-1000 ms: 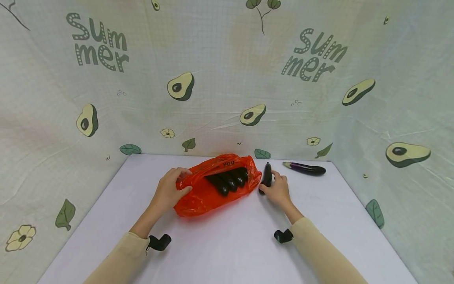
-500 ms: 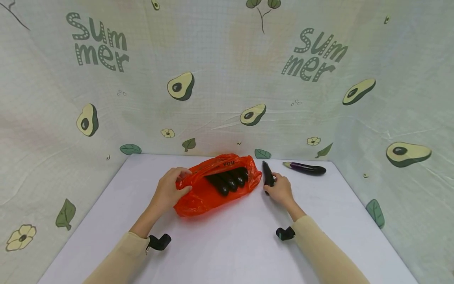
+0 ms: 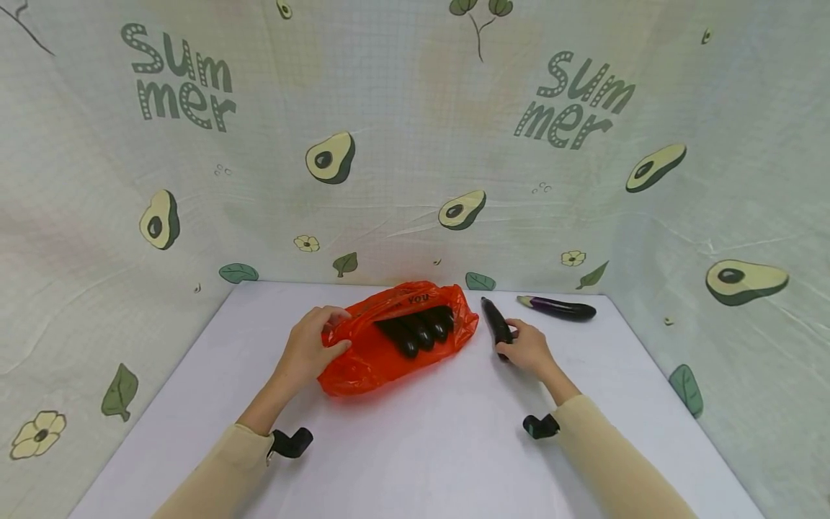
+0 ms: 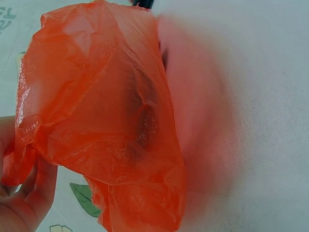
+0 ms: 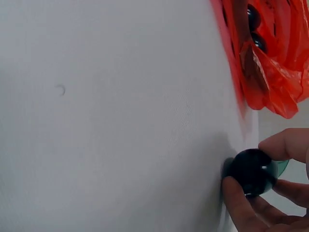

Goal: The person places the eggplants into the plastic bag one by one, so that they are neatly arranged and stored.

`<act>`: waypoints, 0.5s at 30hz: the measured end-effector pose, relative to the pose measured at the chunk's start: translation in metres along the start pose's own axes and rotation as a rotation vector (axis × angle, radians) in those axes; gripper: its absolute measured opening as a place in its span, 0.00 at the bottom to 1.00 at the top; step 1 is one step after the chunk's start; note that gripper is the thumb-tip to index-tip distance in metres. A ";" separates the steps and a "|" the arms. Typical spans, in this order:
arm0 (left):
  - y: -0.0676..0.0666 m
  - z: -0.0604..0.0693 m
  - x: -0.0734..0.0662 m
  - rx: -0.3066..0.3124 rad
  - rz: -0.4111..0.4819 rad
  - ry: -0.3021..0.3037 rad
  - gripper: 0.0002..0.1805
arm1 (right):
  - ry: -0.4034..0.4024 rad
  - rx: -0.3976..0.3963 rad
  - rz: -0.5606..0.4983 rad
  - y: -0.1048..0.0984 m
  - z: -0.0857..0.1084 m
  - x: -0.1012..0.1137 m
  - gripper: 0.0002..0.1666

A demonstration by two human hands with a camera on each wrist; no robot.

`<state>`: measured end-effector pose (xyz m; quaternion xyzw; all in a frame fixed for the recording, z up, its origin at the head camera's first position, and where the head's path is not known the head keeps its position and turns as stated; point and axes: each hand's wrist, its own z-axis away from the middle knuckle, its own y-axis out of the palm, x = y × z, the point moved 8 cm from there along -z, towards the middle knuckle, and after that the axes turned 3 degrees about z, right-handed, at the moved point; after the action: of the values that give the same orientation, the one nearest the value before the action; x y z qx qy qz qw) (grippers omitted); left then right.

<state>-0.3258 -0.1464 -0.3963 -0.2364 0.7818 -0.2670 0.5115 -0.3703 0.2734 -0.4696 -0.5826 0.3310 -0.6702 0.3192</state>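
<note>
A red plastic bag [image 3: 369, 367] lies on its side on the table, mouth towards me, with several dark eggplants [image 3: 415, 333] side by side inside. At the bag's left end my left hand [image 3: 313, 344] holds the film between thumb and fingers; the left wrist view shows the fingers [image 4: 42, 186] at the bag's edge. Just right of the bag, my right hand [image 3: 528, 349] grips one eggplant [image 3: 495, 318] near its close, round end, stem pointing away. In the right wrist view that round end [image 5: 252, 171] sits between thumb and fingers, low over the table.
Another eggplant [image 3: 559, 308] lies at the back right of the white table [image 3: 415, 447], its stem end to the left. A printed cloth [image 3: 402, 158] with avocados and leaves stands behind and along both sides.
My right hand has shifted right, away from the bag, with the eggplant, whose near end has swung to the right. My left hand and the bag have stayed put.
</note>
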 end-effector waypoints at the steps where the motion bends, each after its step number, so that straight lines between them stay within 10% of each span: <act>1: 0.000 0.000 0.000 -0.001 0.000 0.000 0.28 | 0.005 0.012 -0.004 -0.001 0.000 -0.001 0.42; 15: 0.002 -0.001 -0.001 0.001 0.008 0.006 0.28 | 0.028 0.045 -0.028 -0.008 0.003 -0.017 0.44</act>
<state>-0.3266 -0.1443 -0.3965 -0.2320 0.7842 -0.2663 0.5102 -0.3659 0.2917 -0.4725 -0.5706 0.3122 -0.6899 0.3179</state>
